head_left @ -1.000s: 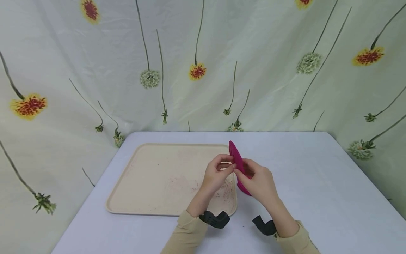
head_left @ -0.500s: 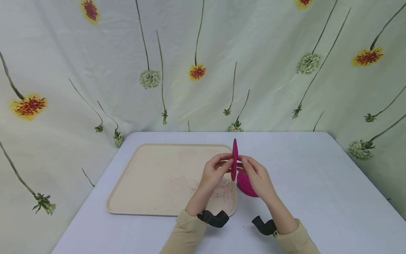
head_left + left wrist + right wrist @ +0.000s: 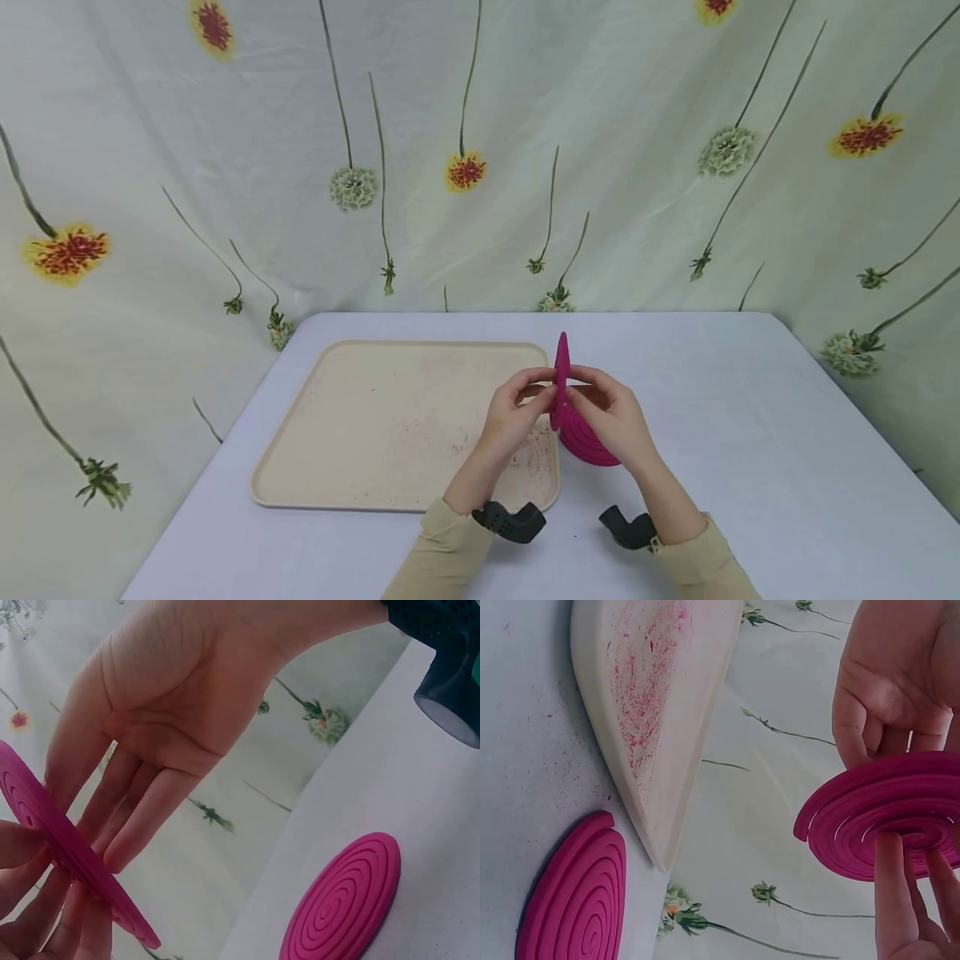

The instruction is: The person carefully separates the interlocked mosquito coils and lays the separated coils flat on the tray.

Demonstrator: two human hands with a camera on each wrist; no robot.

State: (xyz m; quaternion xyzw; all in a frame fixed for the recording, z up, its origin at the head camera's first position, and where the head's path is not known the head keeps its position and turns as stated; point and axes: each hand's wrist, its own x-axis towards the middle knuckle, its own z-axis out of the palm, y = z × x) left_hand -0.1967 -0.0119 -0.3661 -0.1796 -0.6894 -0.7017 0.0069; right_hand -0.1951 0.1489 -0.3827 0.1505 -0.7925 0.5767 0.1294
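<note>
A magenta mosquito coil [image 3: 562, 385] is held upright, edge-on to the head view, above the tray's right edge. My left hand [image 3: 513, 414] pinches it from the left; my right hand [image 3: 617, 419] has thumb and fingers on the right side. Spiral grooves show on the held coil [image 3: 870, 784] in the right wrist view, with fingertips against its face. Below the hands a second magenta coil [image 3: 587, 443] lies flat on the table, partly hidden by the right hand. The left wrist view shows that lying coil [image 3: 341, 900] apart from the hands.
A beige tray [image 3: 375, 425] lies left of the hands, with reddish crumbs scattered toward its right end. Beneath is a white table [image 3: 735, 433]. Behind hangs a flower-print cloth [image 3: 630, 125]. Each wrist wears a dark camera mount [image 3: 510, 522].
The held coil has turned from leaning to nearly upright and shifted slightly right. The lying coil shows more now. The hands have moved to opposite sides of the held coil.
</note>
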